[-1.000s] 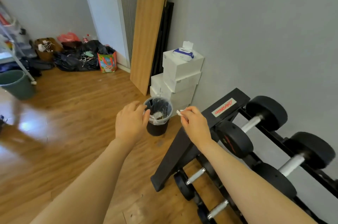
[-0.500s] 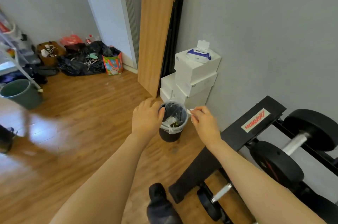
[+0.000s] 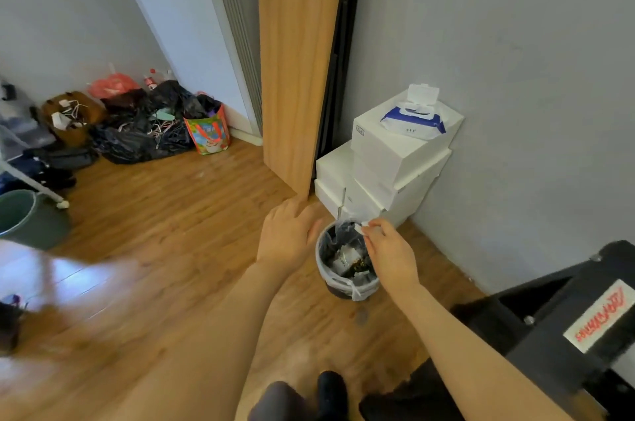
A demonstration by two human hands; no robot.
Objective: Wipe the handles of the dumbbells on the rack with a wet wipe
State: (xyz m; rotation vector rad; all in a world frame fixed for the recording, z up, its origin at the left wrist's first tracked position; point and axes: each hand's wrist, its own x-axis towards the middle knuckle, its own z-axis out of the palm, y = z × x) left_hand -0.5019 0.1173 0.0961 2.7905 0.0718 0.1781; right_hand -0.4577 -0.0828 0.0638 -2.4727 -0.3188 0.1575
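My right hand (image 3: 386, 250) pinches a small crumpled white wet wipe (image 3: 360, 226) right over the far rim of a small black bin (image 3: 338, 279) lined with a clear bag and holding rubbish. Just left of the bin, my left hand (image 3: 287, 236) hovers with loosely curled fingers and holds nothing. A blue and white pack of wet wipes (image 3: 414, 118), lid flipped open, lies on stacked white boxes (image 3: 385, 169) behind the bin. Only the black end frame of the dumbbell rack (image 3: 563, 324) shows at the lower right. No dumbbell is in view.
A tall wooden board (image 3: 295, 59) leans on the grey wall behind the bin. Black bags, a colourful bag (image 3: 208, 130) and clutter fill the far left corner. A green bucket (image 3: 24, 218) stands at the left edge. My feet (image 3: 309, 396) show at the bottom.
I have moved closer to the bin and both hands now reach it. The wipe has gone from beside the bin to over its rim. The dumbbells have slid out of view.
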